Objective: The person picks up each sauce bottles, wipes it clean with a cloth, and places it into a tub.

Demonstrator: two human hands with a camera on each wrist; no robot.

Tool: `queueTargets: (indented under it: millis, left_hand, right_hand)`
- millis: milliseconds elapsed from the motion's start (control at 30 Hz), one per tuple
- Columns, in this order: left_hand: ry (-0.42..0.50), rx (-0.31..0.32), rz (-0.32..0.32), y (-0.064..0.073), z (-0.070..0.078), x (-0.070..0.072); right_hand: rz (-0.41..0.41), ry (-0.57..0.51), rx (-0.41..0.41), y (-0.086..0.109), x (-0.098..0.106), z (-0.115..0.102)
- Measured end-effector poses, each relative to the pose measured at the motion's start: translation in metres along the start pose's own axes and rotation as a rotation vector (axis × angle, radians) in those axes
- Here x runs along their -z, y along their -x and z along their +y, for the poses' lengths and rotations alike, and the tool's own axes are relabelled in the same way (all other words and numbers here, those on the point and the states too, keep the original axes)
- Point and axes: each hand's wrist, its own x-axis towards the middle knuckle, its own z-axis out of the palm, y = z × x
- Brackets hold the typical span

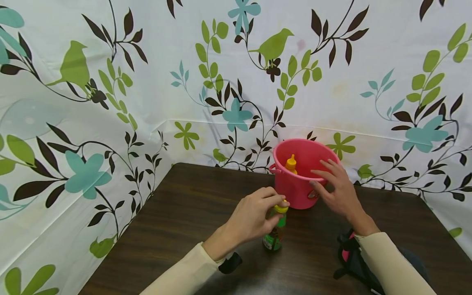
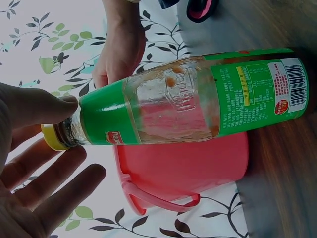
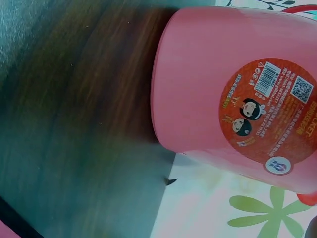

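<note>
My left hand [image 1: 254,213] pinches a sauce bottle [image 1: 274,237] at its yellow cap and neck, thumb on one side and fingers on the other. This bottle [image 2: 173,101] is clear with green labels and brown residue inside. It stands nearly upright at the table's middle, in front of a pink bucket [image 1: 295,190]. A yellow squeeze bottle [image 1: 291,164] with a nozzle top pokes up inside the bucket. Over the bucket's front right rim is my right hand [image 1: 337,190], fingers spread; whether it touches the rim I cannot tell. The bucket's round orange sticker [image 3: 267,119] faces the right wrist camera.
The dark wooden table [image 1: 199,192] ends at a white curtain [image 1: 147,82] printed with leaves and birds, close behind the bucket. A black bag [image 1: 363,262] with pink parts lies under my right forearm. The bucket's handle [image 2: 158,198] hangs on its side.
</note>
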Motion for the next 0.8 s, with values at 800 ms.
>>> queueTargets:
  millis: [800]
  left_hand:
    - [0.525,0.495,0.063,0.005,0.013,-0.010]
  right_hand:
    - [0.115,-0.234,-0.238,0.004,0.008,-0.004]
